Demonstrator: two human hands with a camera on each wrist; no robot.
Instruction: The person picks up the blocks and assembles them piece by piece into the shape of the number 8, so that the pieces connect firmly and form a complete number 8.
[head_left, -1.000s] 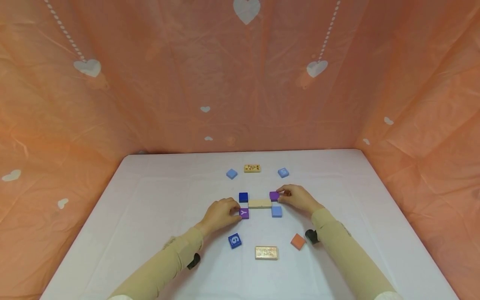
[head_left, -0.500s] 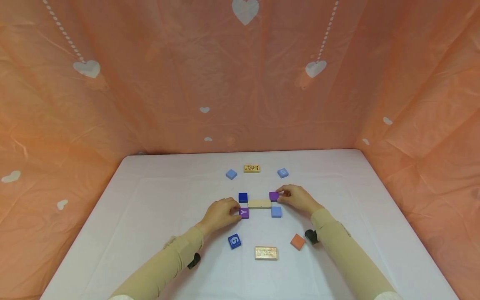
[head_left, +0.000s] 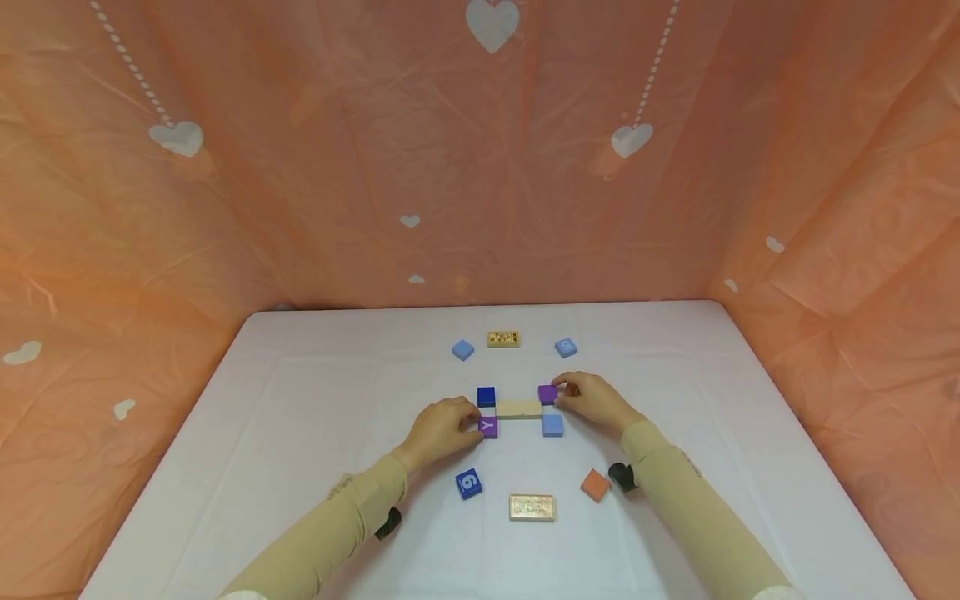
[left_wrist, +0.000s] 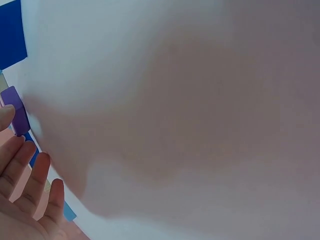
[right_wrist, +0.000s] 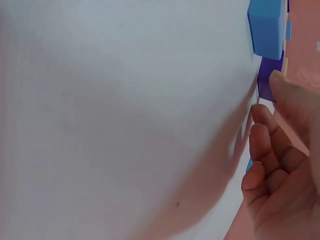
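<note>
My left hand [head_left: 442,427] pinches a purple square tile marked Y [head_left: 488,427] by its edges, thumb and index finger on opposite sides. Across from it, my right hand [head_left: 594,397] pinches another purple tile [head_left: 547,394] between thumb and forefinger. Both tiles lie on the white table. Between them sits a pale oblong block [head_left: 519,409], with a dark blue tile [head_left: 486,397] at its left end and a light blue tile [head_left: 552,426] at its right. In the left wrist view the remaining fingers [left_wrist: 36,187] extend loosely below the purple tile [left_wrist: 19,112].
Nearer the person lie a blue tile marked 6 [head_left: 468,483], a gold oblong block [head_left: 532,507] and an orange tile [head_left: 596,485]. Farther back are a light blue tile [head_left: 462,350], a gold block with dark markings [head_left: 503,339] and a marked light blue tile [head_left: 566,347].
</note>
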